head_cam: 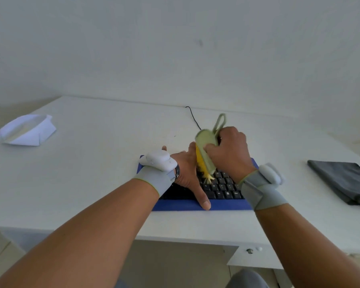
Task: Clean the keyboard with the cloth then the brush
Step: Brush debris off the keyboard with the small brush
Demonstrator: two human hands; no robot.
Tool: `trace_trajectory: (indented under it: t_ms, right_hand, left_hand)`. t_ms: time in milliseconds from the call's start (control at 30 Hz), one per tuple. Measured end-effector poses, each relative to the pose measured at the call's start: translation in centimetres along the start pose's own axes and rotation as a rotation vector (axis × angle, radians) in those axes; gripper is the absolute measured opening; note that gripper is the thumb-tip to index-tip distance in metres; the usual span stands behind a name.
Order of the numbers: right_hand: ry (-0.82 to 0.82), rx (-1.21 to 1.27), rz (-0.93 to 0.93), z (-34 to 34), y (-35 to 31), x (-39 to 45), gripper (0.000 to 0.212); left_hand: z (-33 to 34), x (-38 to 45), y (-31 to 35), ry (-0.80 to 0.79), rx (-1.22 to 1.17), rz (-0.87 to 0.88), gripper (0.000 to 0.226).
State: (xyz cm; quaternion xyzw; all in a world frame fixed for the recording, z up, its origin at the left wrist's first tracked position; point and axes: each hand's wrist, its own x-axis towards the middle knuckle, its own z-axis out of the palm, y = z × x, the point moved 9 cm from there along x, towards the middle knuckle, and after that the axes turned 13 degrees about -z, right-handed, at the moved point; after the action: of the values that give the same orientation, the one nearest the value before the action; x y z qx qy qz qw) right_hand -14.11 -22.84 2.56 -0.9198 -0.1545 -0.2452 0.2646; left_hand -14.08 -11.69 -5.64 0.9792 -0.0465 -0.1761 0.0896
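A black keyboard (pixel 222 187) lies on a blue mat (pixel 220 205) near the desk's front edge. My right hand (pixel 230 151) grips a pale green brush (pixel 206 151) with yellow bristles, and the bristle tips touch the keys in the middle of the keyboard. My left hand (pixel 188 173) lies flat on the left half of the keyboard, fingers spread and thumb reaching onto the mat. A dark grey folded cloth (pixel 341 180) rests on the desk at the far right. Much of the keyboard is hidden under my hands.
A white folded paper tray (pixel 28 129) sits at the desk's back left. The keyboard's black cable (pixel 192 117) runs toward the wall. The white desk (pixel 92 173) ends just below the mat, with a drawer knob (pixel 249 250) underneath.
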Motion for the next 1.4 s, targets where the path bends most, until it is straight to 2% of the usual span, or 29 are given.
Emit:
trace_trajectory:
  t_ms: [100, 200, 267, 367, 467, 600, 733, 867, 1000, 1133, 1200, 1267, 1333, 1400]
  right_hand:
    - [0.004, 0.136, 0.142, -0.2, 2.1, -0.4, 0.022]
    - [-0.044, 0.007, 0.177, -1.3, 4.7, -1.5, 0.016]
    - [-0.020, -0.129, 0.177, -3.2, 5.9, -1.7, 0.010]
    - [0.056, -0.293, 0.147, -5.8, 6.1, -1.5, 0.023]
    - [0.033, -0.333, 0.038, -4.4, 3.9, -1.8, 0.024]
    - [-0.051, -0.146, -0.063, -1.1, -0.2, -2.1, 0.030]
    - [0.005, 0.139, 0.102, -2.0, 1.2, -1.7, 0.027]
    - [-0.006, -0.111, 0.170, -4.2, 4.0, -3.1, 0.021]
    - [0.065, -0.320, 0.104, -6.7, 3.2, -3.5, 0.032]
    - [0.007, -0.333, 0.046, -4.5, 0.8, -4.1, 0.011]
    - [-0.042, -0.303, -0.011, -2.3, -0.9, -4.1, 0.015]
    - [-0.056, -0.196, -0.045, -0.8, -2.6, -3.7, 0.030]
    - [-0.048, -0.016, -0.014, 0.3, -3.4, -3.0, 0.032]
    - [-0.036, 0.204, 0.099, 1.0, -3.0, -2.7, 0.027]
  left_hand:
    - [0.2, 0.0, -0.2, -0.008, 0.017, 0.002, 0.170]
    - [0.3, 0.1, -0.4, -0.018, 0.006, -0.043, 0.172]
    - [0.3, 0.1, -0.6, -0.012, 0.000, -0.047, 0.173]
    - [0.3, 0.2, -0.6, -0.011, -0.006, -0.038, 0.173]
    - [0.3, 0.2, -0.5, -0.006, -0.022, -0.031, 0.173]
    - [0.5, 0.3, -0.7, -0.003, -0.041, -0.026, 0.174]
    - [0.5, 0.1, -0.9, 0.012, -0.023, -0.011, 0.171]
    - [0.3, -0.4, -1.0, 0.011, -0.027, -0.027, 0.171]
    - [0.3, -0.8, -1.1, 0.035, -0.020, -0.027, 0.171]
    - [-0.3, -1.9, -3.2, 0.021, -0.008, -0.030, 0.168]
    - [-0.4, -2.5, -5.3, -0.022, -0.020, -0.076, 0.168]
    - [-0.5, -2.8, -6.5, -0.025, -0.027, -0.105, 0.169]
    - [-0.4, -2.8, -6.6, -0.022, -0.019, -0.109, 0.169]
    - [-0.3, -2.8, -6.4, -0.026, -0.018, -0.109, 0.168]
